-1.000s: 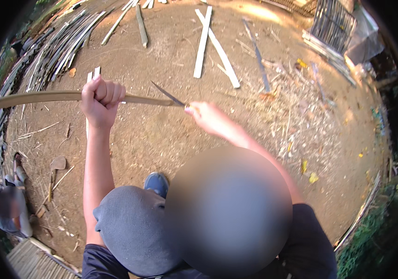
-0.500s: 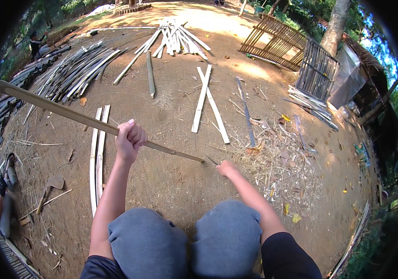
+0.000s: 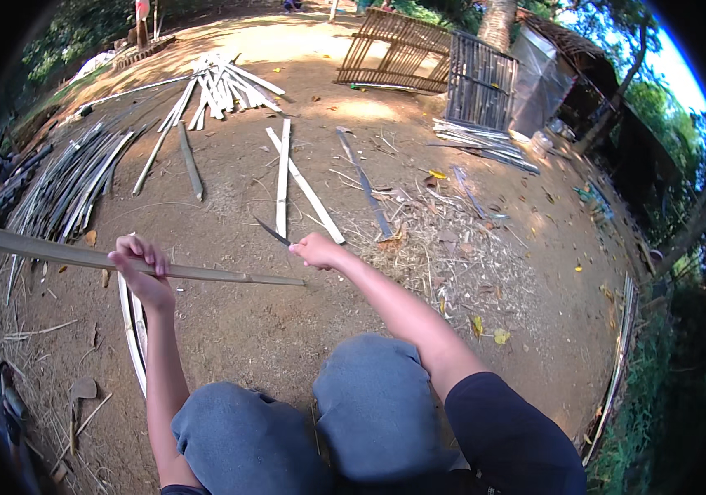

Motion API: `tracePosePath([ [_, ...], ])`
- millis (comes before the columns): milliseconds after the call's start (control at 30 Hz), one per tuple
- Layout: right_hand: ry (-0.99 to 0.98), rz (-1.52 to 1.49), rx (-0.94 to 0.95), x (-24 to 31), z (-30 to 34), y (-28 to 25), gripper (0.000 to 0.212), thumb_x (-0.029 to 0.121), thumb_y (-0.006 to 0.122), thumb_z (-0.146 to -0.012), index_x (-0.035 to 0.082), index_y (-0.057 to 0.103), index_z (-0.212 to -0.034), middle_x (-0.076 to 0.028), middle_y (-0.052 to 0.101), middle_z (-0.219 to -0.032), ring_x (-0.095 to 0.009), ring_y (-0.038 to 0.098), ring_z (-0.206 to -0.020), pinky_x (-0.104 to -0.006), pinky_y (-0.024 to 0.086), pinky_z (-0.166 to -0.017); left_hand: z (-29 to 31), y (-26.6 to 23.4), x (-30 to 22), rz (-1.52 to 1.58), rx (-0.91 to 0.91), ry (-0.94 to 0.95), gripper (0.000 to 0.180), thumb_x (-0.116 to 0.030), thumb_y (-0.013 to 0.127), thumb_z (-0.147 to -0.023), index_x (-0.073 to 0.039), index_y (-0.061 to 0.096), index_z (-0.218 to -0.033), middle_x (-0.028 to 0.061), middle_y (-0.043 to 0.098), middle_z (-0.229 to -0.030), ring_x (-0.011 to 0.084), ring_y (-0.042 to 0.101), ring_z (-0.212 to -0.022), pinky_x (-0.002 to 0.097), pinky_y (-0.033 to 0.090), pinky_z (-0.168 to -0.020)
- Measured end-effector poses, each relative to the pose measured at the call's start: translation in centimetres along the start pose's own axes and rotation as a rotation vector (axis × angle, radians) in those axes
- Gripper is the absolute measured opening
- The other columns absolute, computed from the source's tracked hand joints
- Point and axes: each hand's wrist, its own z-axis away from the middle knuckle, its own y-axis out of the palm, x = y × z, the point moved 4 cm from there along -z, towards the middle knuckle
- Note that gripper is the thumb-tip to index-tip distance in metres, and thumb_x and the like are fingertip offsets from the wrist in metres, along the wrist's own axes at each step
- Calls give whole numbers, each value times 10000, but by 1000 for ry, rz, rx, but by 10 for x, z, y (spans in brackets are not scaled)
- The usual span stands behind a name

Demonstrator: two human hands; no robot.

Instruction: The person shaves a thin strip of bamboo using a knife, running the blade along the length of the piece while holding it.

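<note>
left hand (image 3: 140,268) grasping a long bamboo strip (image 3: 64,256) held level over dirt ground (image 3: 270,322); right hand (image 3: 317,250) clenched around a dark knife (image 3: 273,232).

We have a single view, from a fisheye camera on the head, tilted down and forward over our own knees (image 3: 312,421) at the lower edge. Our forearms rise from the bottom toward mid-frame, close to the lens. The dirt ground (image 3: 468,330) fills the middle and curves away to fence panels (image 3: 435,58) far off at the upper rim.
</note>
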Motion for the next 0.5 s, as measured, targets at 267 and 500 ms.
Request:
tracePosePath([
  [267, 93, 335, -136, 56, 5, -42, 495, 397, 619, -948, -50, 645, -1160, -252, 672, -1134, -344, 659, -1076, -435, 504, -931, -5, 12, 16, -102, -78, 1, 656, -806, 309, -854, -176, 355, -1030, 2, 402, -849, 105, 389, -632, 269, 361, -597],
  [500, 135, 35, -167, 26, -6, 5, 427, 392, 582, -969, -15, 615, -1096, -191, 606, -1014, -292, 554, -915, -408, 433, -797, -11, 6, 23, 59, -26, -6, 429, -593, 344, -1025, -173, 404, -1086, 7, 406, -883, 123, 376, -725, 291, 349, -672],
])
